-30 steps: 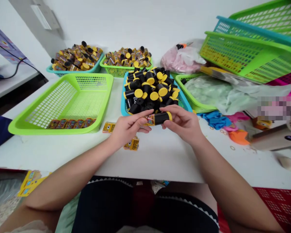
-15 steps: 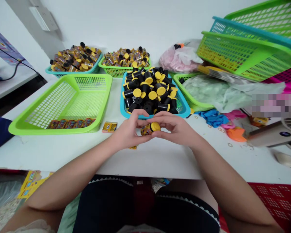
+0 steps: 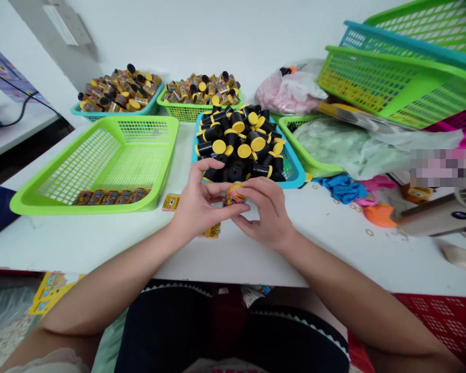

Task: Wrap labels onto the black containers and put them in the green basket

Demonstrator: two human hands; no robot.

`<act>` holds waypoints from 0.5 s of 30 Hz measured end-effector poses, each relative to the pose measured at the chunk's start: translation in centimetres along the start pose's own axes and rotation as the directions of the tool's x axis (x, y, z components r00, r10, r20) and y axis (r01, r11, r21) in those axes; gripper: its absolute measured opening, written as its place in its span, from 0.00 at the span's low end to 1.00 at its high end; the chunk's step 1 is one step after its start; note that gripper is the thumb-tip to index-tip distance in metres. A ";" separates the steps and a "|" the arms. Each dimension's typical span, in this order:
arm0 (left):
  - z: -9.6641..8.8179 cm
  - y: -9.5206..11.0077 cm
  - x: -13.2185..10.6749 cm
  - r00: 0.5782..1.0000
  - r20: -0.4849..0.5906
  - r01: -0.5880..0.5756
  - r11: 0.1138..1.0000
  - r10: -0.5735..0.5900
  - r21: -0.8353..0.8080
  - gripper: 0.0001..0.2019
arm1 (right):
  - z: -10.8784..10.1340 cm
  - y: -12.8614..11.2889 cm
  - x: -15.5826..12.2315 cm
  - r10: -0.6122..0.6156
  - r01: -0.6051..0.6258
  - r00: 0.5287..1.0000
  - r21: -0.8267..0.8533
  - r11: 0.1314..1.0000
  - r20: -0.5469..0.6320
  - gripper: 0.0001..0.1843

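Observation:
A small canister [image 3: 235, 193] with a colourful yellow label is held between both hands above the front of the table. My left hand [image 3: 196, 204] is closed on it from the left, thumb in front and forefinger raised. My right hand [image 3: 264, 211] pinches it from the right with its fingertips, covering part of it. Below my left hand lie yellow printed labels [image 3: 213, 231], partly hidden; another small stack of labels [image 3: 171, 202] sits to the left. Just behind the hands, a blue basket [image 3: 297, 176] is heaped with black canisters [image 3: 230, 137] with yellow lids.
A green basket [image 3: 81, 210] on the left holds a row of labelled pieces [image 3: 111, 197]. Two baskets of labelled canisters [image 3: 120, 93] stand by the wall. At right are stacked baskets [image 3: 392, 85], plastic bags [image 3: 326, 140], balloon-like scraps [image 3: 337, 189] and a fan-like device [image 3: 446, 212].
The canister has turned, so its yellow lid no longer shows plainly. My right hand has shifted left and curled more round it, and my left forefinger has lifted. More of the lower labels shows.

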State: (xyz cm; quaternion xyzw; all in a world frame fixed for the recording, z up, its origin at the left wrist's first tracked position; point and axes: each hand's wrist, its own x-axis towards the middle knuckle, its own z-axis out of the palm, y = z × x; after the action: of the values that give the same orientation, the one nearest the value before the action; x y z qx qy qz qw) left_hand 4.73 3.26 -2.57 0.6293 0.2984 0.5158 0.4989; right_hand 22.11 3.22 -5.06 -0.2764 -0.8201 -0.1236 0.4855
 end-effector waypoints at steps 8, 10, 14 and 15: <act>0.1 0.1 0.0 0.998 0.065 -0.011 0.999 0.014 -0.044 0.31 | -0.6 -0.3 -0.1 -0.021 0.020 0.998 -0.013 1.000 -0.063 0.28; 0.0 0.1 0.1 0.997 0.075 0.000 0.999 0.003 -0.051 0.32 | -0.5 -0.4 -0.2 -0.012 0.013 0.997 0.000 1.000 -0.071 0.30; -0.1 0.1 0.0 0.997 0.074 0.027 0.999 -0.025 -0.028 0.31 | -0.3 -0.8 -0.4 0.034 -0.034 0.997 0.005 0.999 -0.065 0.31; -0.1 0.0 -0.1 0.997 0.070 0.026 0.999 -0.024 -0.020 0.31 | -0.2 -0.9 -0.4 0.043 -0.043 0.997 0.007 0.999 -0.065 0.31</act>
State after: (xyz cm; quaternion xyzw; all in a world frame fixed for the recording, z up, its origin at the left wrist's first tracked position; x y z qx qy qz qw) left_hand 4.65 3.23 -2.62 0.6377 0.2833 0.4905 0.5220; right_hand 21.92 2.26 -5.21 -0.2884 -0.7981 -0.1195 0.5153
